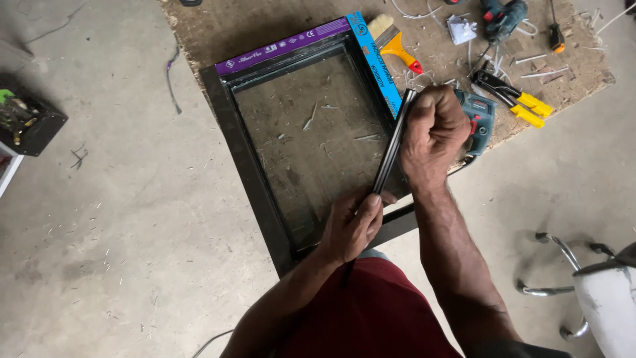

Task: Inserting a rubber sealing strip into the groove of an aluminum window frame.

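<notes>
A black metal window frame (244,149) with a glass pane (311,132) lies on a chipboard sheet (232,26) on the floor. Purple and blue protective tape covers its far and right sides. A thin black strip (395,139) runs along the frame's right inner edge. My left hand (351,225) pinches the strip's near end with thumb and fingers. My right hand (432,132) is a closed fist over the strip's far part, pressing by the frame's right side.
On the board beyond the frame lie a paintbrush with an orange handle (391,41), yellow-handled pliers (513,99), a teal power drill (478,119), another drill (503,16) and a screwdriver (555,36). A black box (30,122) sits at left, a chrome chair base (563,278) at right.
</notes>
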